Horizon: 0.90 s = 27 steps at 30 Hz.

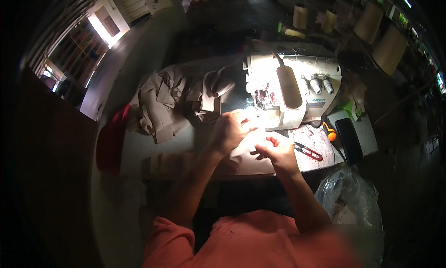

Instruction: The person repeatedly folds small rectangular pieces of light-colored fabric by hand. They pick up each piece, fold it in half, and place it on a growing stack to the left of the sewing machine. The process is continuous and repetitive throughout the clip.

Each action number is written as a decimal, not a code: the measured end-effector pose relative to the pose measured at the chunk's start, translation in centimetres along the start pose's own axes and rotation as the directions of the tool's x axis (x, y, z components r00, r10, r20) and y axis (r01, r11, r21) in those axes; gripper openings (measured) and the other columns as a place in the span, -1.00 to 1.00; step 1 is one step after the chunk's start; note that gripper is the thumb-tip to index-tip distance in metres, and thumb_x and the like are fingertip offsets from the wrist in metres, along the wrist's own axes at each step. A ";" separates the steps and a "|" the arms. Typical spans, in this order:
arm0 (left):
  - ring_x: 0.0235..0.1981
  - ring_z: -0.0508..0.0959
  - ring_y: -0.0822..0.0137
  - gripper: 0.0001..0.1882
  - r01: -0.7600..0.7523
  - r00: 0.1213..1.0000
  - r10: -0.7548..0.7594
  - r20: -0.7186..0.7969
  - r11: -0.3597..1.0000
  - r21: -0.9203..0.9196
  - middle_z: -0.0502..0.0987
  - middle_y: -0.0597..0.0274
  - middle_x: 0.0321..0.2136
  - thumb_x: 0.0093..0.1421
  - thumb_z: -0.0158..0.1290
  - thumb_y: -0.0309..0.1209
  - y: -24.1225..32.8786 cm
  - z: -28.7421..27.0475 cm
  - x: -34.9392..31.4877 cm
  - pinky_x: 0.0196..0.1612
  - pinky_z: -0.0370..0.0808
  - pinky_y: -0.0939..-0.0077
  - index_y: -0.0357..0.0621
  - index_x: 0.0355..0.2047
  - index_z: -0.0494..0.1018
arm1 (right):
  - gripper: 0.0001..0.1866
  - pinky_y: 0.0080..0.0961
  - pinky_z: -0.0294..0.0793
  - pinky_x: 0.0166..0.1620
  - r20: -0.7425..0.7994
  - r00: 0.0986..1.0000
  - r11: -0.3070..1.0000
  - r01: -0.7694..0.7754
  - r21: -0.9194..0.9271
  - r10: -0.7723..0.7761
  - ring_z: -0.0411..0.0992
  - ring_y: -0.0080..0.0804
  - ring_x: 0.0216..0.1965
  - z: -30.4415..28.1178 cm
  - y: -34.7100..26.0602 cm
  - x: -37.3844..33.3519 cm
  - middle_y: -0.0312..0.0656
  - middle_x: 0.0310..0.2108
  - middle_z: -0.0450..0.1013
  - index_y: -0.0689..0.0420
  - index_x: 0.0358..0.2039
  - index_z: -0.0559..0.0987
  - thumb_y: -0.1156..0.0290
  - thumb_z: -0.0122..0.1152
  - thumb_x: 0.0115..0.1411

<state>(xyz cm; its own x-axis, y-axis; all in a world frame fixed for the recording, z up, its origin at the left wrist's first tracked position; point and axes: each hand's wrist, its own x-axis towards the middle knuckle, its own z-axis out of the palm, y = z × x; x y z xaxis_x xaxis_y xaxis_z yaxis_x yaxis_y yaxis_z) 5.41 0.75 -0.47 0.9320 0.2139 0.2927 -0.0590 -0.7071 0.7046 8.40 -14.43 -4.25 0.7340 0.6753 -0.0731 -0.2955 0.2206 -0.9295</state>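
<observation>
Head view: red cloth at table left edge, heap of beige fabric pieces beside it. Left hand fingers closed on pale fabric piece just before sewing machine. Right hand fingers pinch same piece. Red snips right, black phone beyond, thread cones behind.
</observation>
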 end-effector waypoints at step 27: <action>-0.37 0.46 0.09 -0.82 -0.342 0.931 0.360 -0.056 0.916 0.212 0.42 -0.05 -0.41 -0.10 -0.04 -0.55 -4.5 0.9 3.0 -0.32 0.40 0.36 -0.32 -0.42 0.39 | -0.82 -0.68 0.42 -0.38 -0.154 0.988 0.998 0.015 -0.069 -0.025 0.41 -0.56 -0.49 -0.4 0.7 1.7 -0.14 -0.51 0.45 0.34 -0.29 0.43 0.57 -0.03 0.07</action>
<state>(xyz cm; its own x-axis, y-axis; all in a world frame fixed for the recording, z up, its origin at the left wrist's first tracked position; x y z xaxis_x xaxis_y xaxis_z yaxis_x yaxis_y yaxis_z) 8.77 4.01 -3.33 0.8263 -0.0177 0.5630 -0.2963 -0.8636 0.4078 9.71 -13.37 -5.21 0.8266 0.5531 -0.1045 -0.2418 0.1813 -0.9532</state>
